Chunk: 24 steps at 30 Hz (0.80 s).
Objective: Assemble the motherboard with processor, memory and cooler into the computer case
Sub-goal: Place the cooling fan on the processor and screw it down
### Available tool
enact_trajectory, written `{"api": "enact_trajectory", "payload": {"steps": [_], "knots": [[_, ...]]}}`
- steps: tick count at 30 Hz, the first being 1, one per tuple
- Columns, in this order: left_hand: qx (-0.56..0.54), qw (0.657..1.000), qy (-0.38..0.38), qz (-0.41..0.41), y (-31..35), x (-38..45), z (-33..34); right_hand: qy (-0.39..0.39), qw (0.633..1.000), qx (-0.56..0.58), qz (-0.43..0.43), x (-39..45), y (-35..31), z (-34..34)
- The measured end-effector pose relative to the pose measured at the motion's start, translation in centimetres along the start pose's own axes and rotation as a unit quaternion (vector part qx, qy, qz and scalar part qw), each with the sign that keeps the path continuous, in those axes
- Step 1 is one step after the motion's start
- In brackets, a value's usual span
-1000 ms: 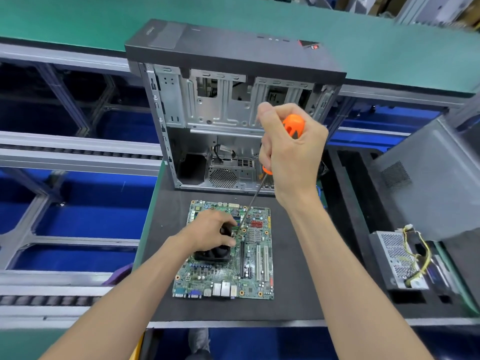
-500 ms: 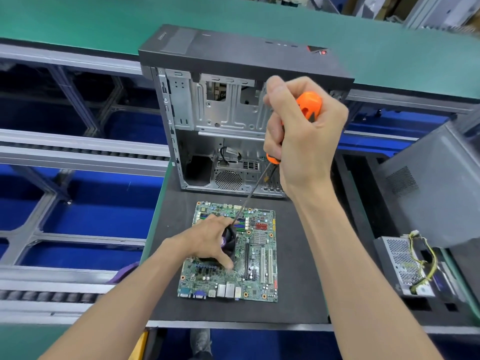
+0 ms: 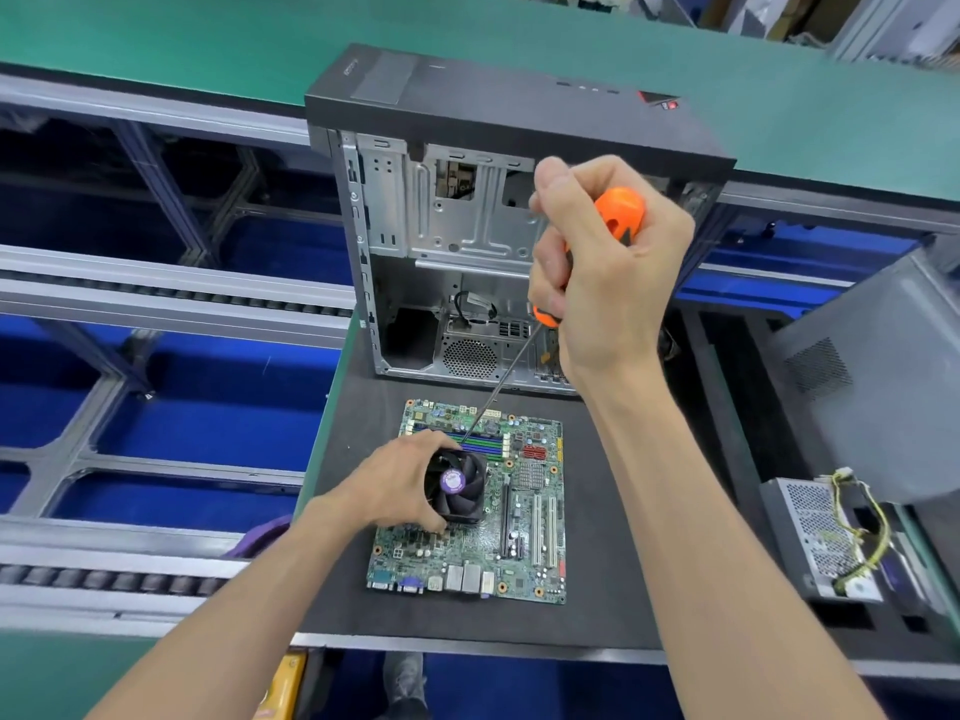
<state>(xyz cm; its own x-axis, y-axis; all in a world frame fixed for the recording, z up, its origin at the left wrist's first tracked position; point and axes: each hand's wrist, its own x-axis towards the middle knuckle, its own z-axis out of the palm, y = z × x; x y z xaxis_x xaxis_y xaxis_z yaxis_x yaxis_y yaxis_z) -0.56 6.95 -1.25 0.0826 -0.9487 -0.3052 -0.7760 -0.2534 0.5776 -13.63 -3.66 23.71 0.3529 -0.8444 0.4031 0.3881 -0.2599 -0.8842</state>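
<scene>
- Black mat (image 3: pixel 613 553) at frame centre carries a motherboard (image 3: pixel 524 537).
- Left hand (image 3: pixel 395 485) grips the cooler (image 3: pixel 460 491).
- Right hand (image 3: pixel 608 272), raised above, clenches an orange screwdriver (image 3: pixel 618 210), shaft angled down-left.

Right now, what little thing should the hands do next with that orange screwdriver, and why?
Probably turn the orange-handled screwdriver to tighten a screw at the far corner of the black cooler fan. The right hand grips the handle, the thin shaft slants down to that corner, and the left hand holds the fan steady on the green motherboard, which lies outside the open metal computer case.
</scene>
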Motion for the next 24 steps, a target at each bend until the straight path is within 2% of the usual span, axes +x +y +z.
{"api": "enact_trajectory", "payload": {"steps": [9,11,12,14,16,17,20,24], "knots": [[0.012,1.0,-0.02,0.002,0.3,-0.5,-0.6,-0.015,0.999,0.035,0.025,-0.2,0.2,0.5],[-0.057,0.998,-0.02,0.002,0.1,-1.2,-1.1,-0.03,0.998,0.047,0.035,-0.6,0.2,1.2],[-0.118,0.993,-0.002,-0.001,-0.2,-1.7,-1.4,-0.039,0.997,0.048,0.038,-0.8,0.2,1.6],[-0.197,0.976,0.09,-0.004,-1.1,-2.9,-2.1,-0.056,0.997,0.042,0.043,-1.4,0.3,2.3],[-0.188,0.965,0.182,-0.014,-2.0,-3.8,-2.5,-0.07,0.996,0.033,0.048,-2.0,0.6,3.1],[-0.181,0.965,0.188,-0.025,-2.2,-4.0,-2.6,-0.076,0.996,0.025,0.049,-2.3,0.8,3.4],[-0.169,0.975,0.136,-0.05,-2.4,-4.3,-1.8,-0.084,0.995,0.008,0.053,-3.2,1.3,4.3],[-0.157,0.979,0.108,-0.068,-3.2,-4.7,0.0,-0.089,0.994,0.011,0.068,-4.0,1.8,4.6]]}}
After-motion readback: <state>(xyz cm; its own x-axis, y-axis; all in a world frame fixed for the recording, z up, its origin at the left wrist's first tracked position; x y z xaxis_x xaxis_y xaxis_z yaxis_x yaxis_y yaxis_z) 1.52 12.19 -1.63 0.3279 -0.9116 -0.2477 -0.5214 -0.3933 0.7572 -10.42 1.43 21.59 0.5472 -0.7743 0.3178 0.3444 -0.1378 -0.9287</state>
